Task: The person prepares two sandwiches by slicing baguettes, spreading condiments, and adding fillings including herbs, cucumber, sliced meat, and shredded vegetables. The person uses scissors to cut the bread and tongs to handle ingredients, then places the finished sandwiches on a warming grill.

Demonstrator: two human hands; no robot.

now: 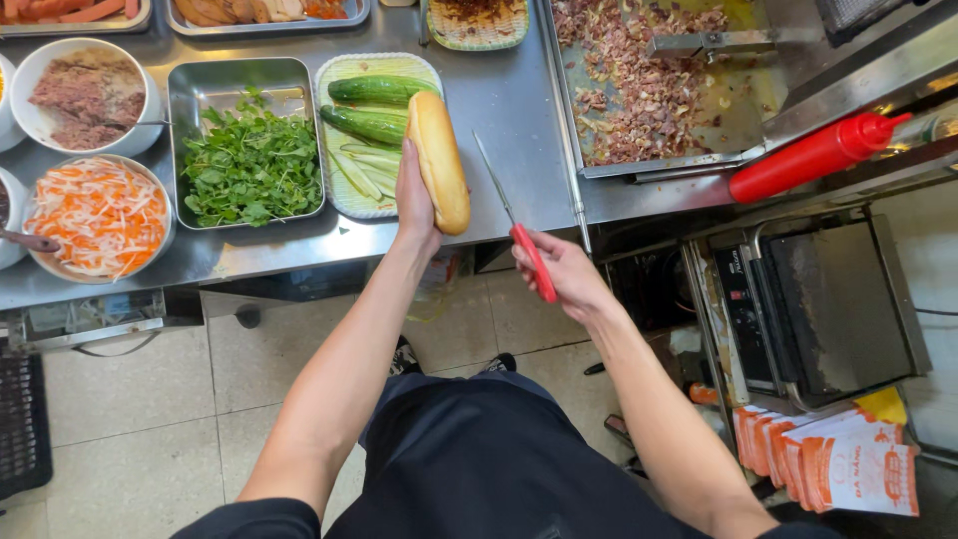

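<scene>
My left hand point(415, 205) grips a long golden bread roll point(439, 158) from its left side, holding it above the front edge of the steel counter point(509, 100). My right hand point(561, 269) is closed on the red handle of a thin knife point(511, 224). Its blade points up and away, just to the right of the roll and apart from it.
A green tray of cucumbers point(371, 110), a steel pan of green herbs point(249, 160), a bowl of shredded carrot and radish point(98, 215) and a bowl of minced meat point(85, 95) lie left. A griddle with chopped meat point(649, 80), a red squeeze bottle point(813, 155), a press grill point(828, 299) and paper bags point(848, 464) are right.
</scene>
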